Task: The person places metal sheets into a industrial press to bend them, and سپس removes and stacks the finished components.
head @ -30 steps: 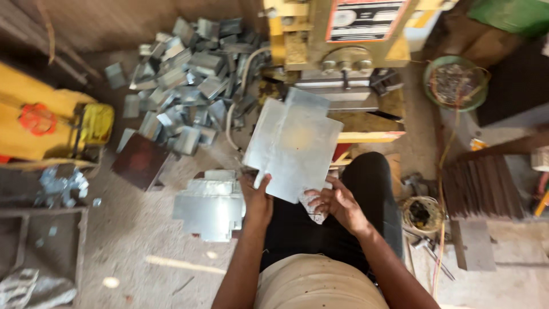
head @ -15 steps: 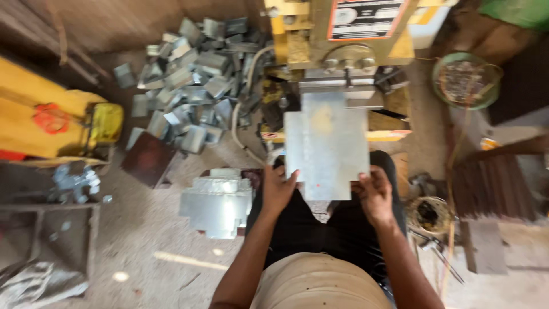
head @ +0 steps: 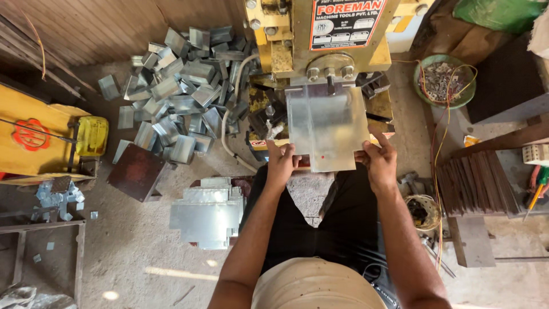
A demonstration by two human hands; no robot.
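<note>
Lying at the far left, a yellow machine body [head: 40,140] with a red flower-shaped mark, and below it a grey metal frame [head: 40,252] with small metal scraps scattered round it on the dusty concrete floor [head: 131,257]. Leaning along the top left, a corrugated sheet wall [head: 114,28]. Spreading further right, a loose heap of bent sheet-metal pieces [head: 177,97], with a dark rusty square plate [head: 137,171] resting just beside its lower edge. Sitting on the floor nearer the person, a flat stack of notched metal blanks [head: 209,214], close to the left knee. Gripping the lower left edge of a shiny metal sheet [head: 327,127], the left hand [head: 281,163], fingers curled and pinching the edge. Lying flat, that sheet, its far edge reaching under the head of a yellow press machine [head: 320,40] straight ahead. Pinching the sheet's lower right corner, the right hand [head: 377,163], thumb on top. Standing to the right, a green bowl [head: 446,80] of small metal parts with wires trailing over it, then a row of dark plates [head: 477,186] standing on edge, and a dark wooden block [head: 503,86] at the far right.
</note>
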